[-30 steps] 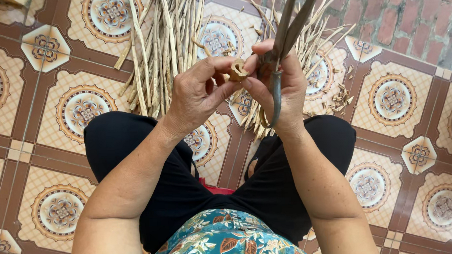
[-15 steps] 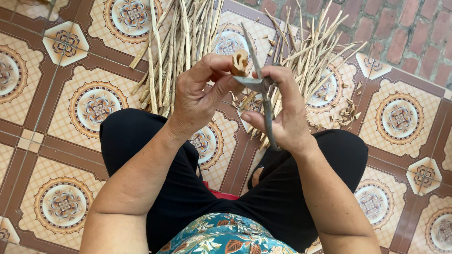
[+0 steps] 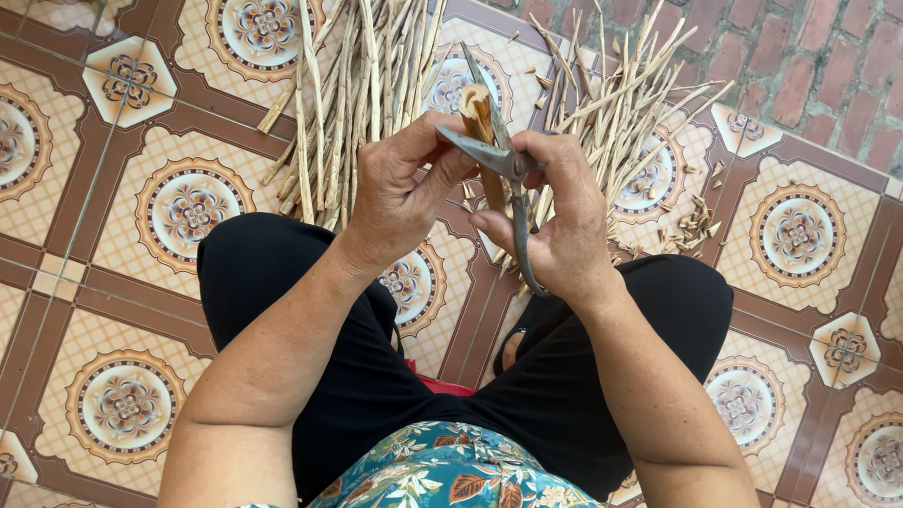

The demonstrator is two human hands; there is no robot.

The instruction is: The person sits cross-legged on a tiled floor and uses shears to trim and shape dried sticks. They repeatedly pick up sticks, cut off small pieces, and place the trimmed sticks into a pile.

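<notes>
While the person sits over the patterned tile floor [image 3: 111, 246], both hands meet just above the knees, with the short stick [image 3: 479, 113] held between them. That stick is pale, cut clean across its upper end, and stands nearly upright. The left hand [image 3: 394, 191] grips it from the side, thumb and fingers pressed together around its lower length; this hold appears meant to steady the piece and to present its upper end to the blades. The right hand [image 3: 561, 230] is closed around the handles of the metal shears [image 3: 504, 177], one long handle hanging down past the palm. The blades stand slightly apart and cross the stick just below its cut end, touching it; how deep they bite cannot be told.

Beyond the stick lies a loose bundle of long thin canes [image 3: 366, 87], spread on the floor within arm's reach, probably so that stock is ready to hand. To the right of the stick a second fan of canes [image 3: 627, 108] reaches toward the brick paving [image 3: 804, 41]. Small offcuts [image 3: 696, 230] lie scattered right of the stick, near the right knee. Below the stick are black trousers [image 3: 304, 329] and a floral garment [image 3: 430, 485].
</notes>
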